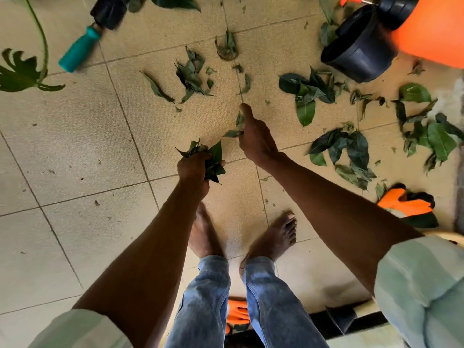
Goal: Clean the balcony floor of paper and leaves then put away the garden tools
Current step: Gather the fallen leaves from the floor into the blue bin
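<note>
My left hand (194, 169) grips a bunch of green leaves (213, 159) above the beige tiled floor (75, 151). Just to its right, my right hand (253, 136) pinches a few small leaves (237, 126) between fingers and thumb. Loose leaves lie scattered ahead: a pile in the middle (192, 76), a cluster further right (307, 92) and a larger heap at the right (351, 151). A hand tool with a teal handle (79, 50) lies at the far left. One orange glove (404, 203) lies at the right, another (237, 313) behind my feet.
A black plastic pot (361, 50) lies on its side at the far right beside a large orange container (437, 28). A plant's leaf and stem (22, 74) reach in from the left. My bare feet (273, 234) stand on the tiles.
</note>
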`<state>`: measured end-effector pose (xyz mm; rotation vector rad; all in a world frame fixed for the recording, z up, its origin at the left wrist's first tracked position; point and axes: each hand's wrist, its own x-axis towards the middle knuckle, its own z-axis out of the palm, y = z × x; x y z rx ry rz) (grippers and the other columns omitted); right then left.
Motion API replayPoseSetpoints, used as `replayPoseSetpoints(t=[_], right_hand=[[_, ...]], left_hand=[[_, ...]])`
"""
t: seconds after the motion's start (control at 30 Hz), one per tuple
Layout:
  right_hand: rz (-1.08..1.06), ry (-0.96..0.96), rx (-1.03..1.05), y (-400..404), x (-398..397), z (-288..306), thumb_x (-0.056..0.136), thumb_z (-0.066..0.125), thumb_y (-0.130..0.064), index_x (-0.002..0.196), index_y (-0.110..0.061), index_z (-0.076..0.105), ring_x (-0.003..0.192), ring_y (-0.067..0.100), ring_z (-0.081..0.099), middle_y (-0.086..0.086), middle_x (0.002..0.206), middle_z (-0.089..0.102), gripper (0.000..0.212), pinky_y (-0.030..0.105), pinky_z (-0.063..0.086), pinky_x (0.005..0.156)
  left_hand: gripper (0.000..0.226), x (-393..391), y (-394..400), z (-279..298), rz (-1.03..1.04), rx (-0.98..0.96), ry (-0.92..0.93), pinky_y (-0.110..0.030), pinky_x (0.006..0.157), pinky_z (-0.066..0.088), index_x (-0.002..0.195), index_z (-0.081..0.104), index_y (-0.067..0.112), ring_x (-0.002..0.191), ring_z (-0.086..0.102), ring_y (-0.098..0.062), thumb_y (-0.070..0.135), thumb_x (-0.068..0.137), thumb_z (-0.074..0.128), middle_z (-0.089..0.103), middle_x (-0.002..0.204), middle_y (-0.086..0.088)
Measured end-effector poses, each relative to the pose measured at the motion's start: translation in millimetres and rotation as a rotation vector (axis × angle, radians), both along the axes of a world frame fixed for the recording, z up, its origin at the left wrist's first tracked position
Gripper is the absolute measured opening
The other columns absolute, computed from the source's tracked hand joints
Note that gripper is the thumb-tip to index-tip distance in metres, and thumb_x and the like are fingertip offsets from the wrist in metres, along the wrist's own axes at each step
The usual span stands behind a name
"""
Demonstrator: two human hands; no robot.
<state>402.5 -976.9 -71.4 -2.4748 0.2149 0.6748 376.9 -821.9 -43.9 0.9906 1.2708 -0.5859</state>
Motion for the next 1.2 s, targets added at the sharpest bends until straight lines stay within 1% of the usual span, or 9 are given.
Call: replayPoseSetpoints(t=[0.23, 0.33, 0.47, 0.57, 0.67, 0.83, 1.0, 1.1, 1.2], right_hand=[[-0.092, 0.042, -0.108, 10, 5, -9, 0.093, 0.046, 0.0, 0.115, -0.001, 0.06, 0.109, 0.035, 0.056, 0.02, 0.119, 0.055, 0.026, 0.035, 0.045, 0.085], [-0.155, 0.127, -0.134, 8, -2, -2, 0.095, 0.044, -0.002, 0.112, 0.001, 0.058, 0.105, 0.035, 0.057, 0.02, 0.119, 0.051, 0.023, 0.033, 0.046, 0.081], [-0.323, 0.168, -0.087, -1, 11, 12, 0.095, 0.049, -0.005, 0.121, 0.0, 0.055, 0.106, 0.028, 0.058, 0.009, 0.1, 0.056, 0.027, 0.01, 0.037, 0.067], [-0.369, 0.149, -0.071, -6, 45, 11, 0.092, 0.051, -0.01, 0.114, -0.003, 0.06, 0.103, 0.026, 0.057, 0.007, 0.103, 0.056, 0.025, 0.022, 0.037, 0.072], [-0.411, 0.071, -0.063, -4, 82, -1, 0.09, 0.057, -0.013, 0.113, -0.005, 0.057, 0.099, 0.022, 0.059, -0.013, 0.083, 0.042, 0.024, 0.025, 0.038, 0.067], [-0.09, -0.03, -0.171, -1, 103, -29, 0.086, 0.06, -0.002, 0.082, -0.013, 0.06, 0.109, 0.029, 0.044, 0.013, 0.126, 0.043, 0.012, 0.034, 0.047, 0.079], [0.275, -0.112, -0.15, -10, 78, -28, 0.082, 0.049, 0.008, 0.101, -0.003, 0.067, 0.1, 0.033, 0.057, 0.016, 0.105, 0.062, 0.029, 0.037, 0.051, 0.077], [0.187, -0.106, -0.088, -12, 89, -15, 0.084, 0.054, 0.005, 0.113, -0.005, 0.061, 0.098, 0.033, 0.062, 0.017, 0.105, 0.067, 0.032, 0.036, 0.05, 0.075], [0.16, -0.147, -0.058, -14, 124, -5, 0.083, 0.056, 0.007, 0.102, -0.004, 0.069, 0.098, 0.029, 0.063, 0.015, 0.104, 0.067, 0.026, 0.038, 0.053, 0.079]], left_hand=[[0.023, 0, 10, 3, 0.016, 0.002, -0.009, -0.037, 0.062, 0.061, 0.106, 0.058, 0.001, 0.08, 0.069, -0.031, -0.013, 0.088, 0.054, 0.066, 0.097, -0.019], [0.02, 3, 12, 13, 0.028, -0.005, -0.011, -0.037, 0.061, 0.06, 0.1, 0.059, 0.004, 0.078, 0.069, -0.032, -0.012, 0.088, 0.054, 0.066, 0.099, -0.02], [0.019, 11, 14, 40, 0.048, -0.032, -0.043, -0.038, 0.066, 0.061, 0.096, 0.059, 0.005, 0.067, 0.07, -0.027, -0.011, 0.089, 0.054, 0.066, 0.095, -0.018], [0.019, 24, 13, 49, 0.066, -0.059, -0.073, -0.036, 0.061, 0.061, 0.093, 0.059, 0.006, 0.068, 0.069, -0.029, -0.012, 0.089, 0.053, 0.066, 0.096, -0.019], [0.018, 37, 17, 42, 0.088, -0.065, -0.111, -0.032, 0.056, 0.058, 0.091, 0.058, 0.006, 0.075, 0.065, -0.032, -0.011, 0.09, 0.052, 0.064, 0.099, -0.021], [0.018, 51, 14, 13, 0.186, -0.062, -0.147, -0.033, 0.056, 0.056, 0.089, 0.057, 0.004, 0.074, 0.064, -0.032, -0.013, 0.088, 0.051, 0.064, 0.099, -0.022], [0.021, 47, 0, -4, 0.258, -0.004, -0.045, -0.033, 0.056, 0.057, 0.097, 0.06, 0.004, 0.081, 0.067, -0.033, -0.013, 0.087, 0.053, 0.066, 0.105, -0.022], [0.024, 46, -6, 0, 0.27, -0.002, -0.03, -0.033, 0.055, 0.056, 0.102, 0.06, 0.003, 0.082, 0.067, -0.034, -0.014, 0.086, 0.053, 0.065, 0.109, -0.024], [0.022, 51, -3, 5, 0.261, 0.005, -0.039, -0.032, 0.055, 0.056, 0.099, 0.059, 0.004, 0.08, 0.065, -0.034, -0.013, 0.086, 0.052, 0.065, 0.108, -0.024]])
